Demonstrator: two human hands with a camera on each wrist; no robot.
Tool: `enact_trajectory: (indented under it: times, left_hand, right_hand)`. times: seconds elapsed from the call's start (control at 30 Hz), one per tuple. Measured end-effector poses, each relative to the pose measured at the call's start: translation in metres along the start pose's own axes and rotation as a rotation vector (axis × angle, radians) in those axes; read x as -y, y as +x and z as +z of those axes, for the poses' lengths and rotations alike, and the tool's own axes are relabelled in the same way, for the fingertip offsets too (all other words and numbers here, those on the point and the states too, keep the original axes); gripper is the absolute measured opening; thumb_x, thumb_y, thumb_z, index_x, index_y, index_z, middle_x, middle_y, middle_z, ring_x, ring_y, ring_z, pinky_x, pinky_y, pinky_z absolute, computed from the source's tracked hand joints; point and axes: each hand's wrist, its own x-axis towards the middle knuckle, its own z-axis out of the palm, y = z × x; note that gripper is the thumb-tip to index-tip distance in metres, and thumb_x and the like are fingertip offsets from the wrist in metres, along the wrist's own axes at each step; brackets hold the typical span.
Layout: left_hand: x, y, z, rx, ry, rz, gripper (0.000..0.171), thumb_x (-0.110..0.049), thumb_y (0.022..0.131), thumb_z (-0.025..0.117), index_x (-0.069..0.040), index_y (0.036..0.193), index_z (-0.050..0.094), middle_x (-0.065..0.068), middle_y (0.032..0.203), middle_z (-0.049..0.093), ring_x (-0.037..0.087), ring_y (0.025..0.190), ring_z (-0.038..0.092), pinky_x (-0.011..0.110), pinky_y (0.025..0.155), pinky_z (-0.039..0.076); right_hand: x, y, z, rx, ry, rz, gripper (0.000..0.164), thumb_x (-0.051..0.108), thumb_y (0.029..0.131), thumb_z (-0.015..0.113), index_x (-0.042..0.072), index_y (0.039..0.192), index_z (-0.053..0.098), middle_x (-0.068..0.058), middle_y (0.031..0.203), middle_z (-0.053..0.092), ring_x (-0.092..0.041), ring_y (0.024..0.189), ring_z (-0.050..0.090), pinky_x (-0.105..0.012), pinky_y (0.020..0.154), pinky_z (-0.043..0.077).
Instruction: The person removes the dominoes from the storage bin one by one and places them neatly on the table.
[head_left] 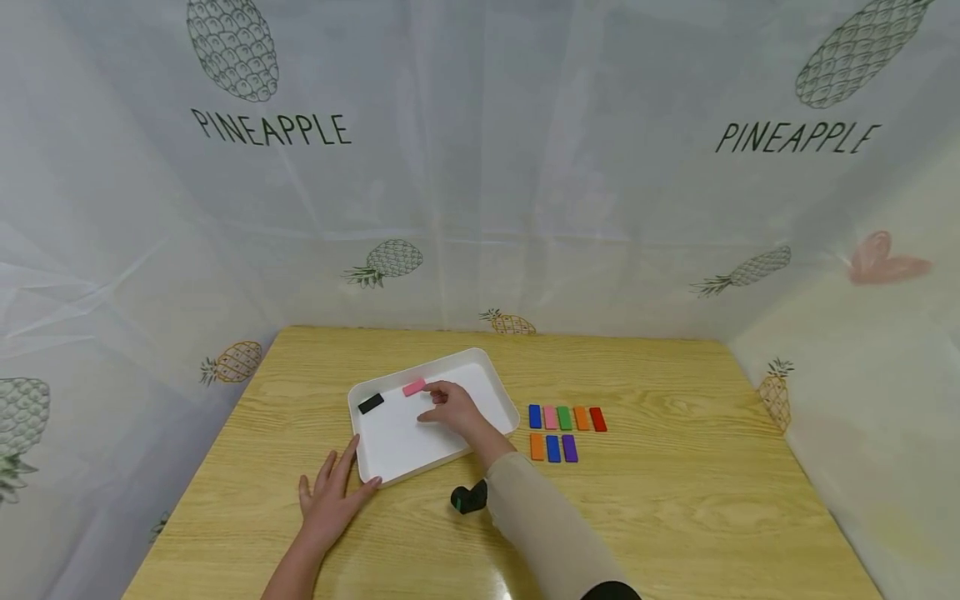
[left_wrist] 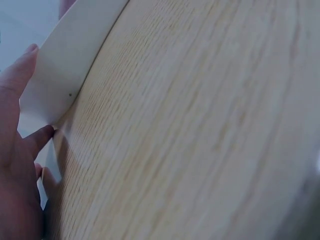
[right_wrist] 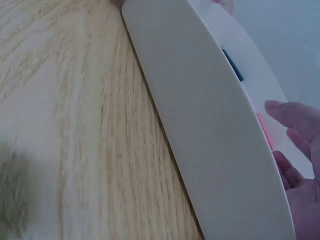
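A white tray [head_left: 405, 446] lies tilted on the wooden table, with a black block [head_left: 371, 403] and a pink block [head_left: 414, 387] inside near its far wall. Over the tray is my right hand [head_left: 453, 410], its index fingertip at the right end of the pink block and its thumb held apart. In the right wrist view the tray wall partly hides the pink block [right_wrist: 265, 131]. My left hand [head_left: 333, 508] has its fingers spread at the tray's near-left corner, thumb and a fingertip touching the outside, as the left wrist view also shows.
Right of the tray, several coloured blocks lie in two rows, among them a red block [head_left: 597, 419] and a purple block [head_left: 570, 448]. A small black object [head_left: 469, 498] stands beside the right sleeve. A pineapple-printed curtain [head_left: 480, 183] surrounds the table [head_left: 675, 500].
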Motion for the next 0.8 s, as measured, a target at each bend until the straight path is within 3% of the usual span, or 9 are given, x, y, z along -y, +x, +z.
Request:
enact_trajectory:
  times: [0.27,0.57,0.8]
  left_hand:
    - [0.003,0.000,0.001,-0.016,0.008,0.003,0.082,-0.049,0.090,0.063,-0.018,0.155,0.024,0.024,0.151,0.035,0.045,0.142,0.015,0.070,0.103,-0.010]
    - [0.000,-0.001,0.003,-0.023,0.005,0.010,0.081,-0.049,0.090,0.064,-0.018,0.155,0.026,0.024,0.150,0.036,0.046,0.141,0.017,0.071,0.103,-0.010]
    - [-0.001,0.000,0.001,-0.009,-0.001,0.002,0.081,-0.049,0.090,0.063,-0.020,0.156,0.025,0.022,0.152,0.033,0.044,0.142,0.015,0.070,0.103,-0.011]
  right_hand:
    - [0.001,0.010,0.002,0.107,-0.168,-0.014,0.066,0.012,0.074,0.086,0.012,0.134,0.059,-0.004,0.114,0.052,-0.017,0.092,0.045,-0.030,0.075,0.041]
    - [0.004,0.017,-0.004,0.126,-0.270,0.076,0.067,0.019,0.077,0.084,0.025,0.138,0.056,-0.007,0.129,0.050,-0.022,0.114,0.047,-0.035,0.096,0.042]
    - [0.010,0.019,-0.004,0.143,-0.326,0.093,0.074,0.019,0.076,0.085,0.028,0.142,0.053,-0.007,0.121,0.045,-0.021,0.098,0.048,-0.037,0.089,0.044]
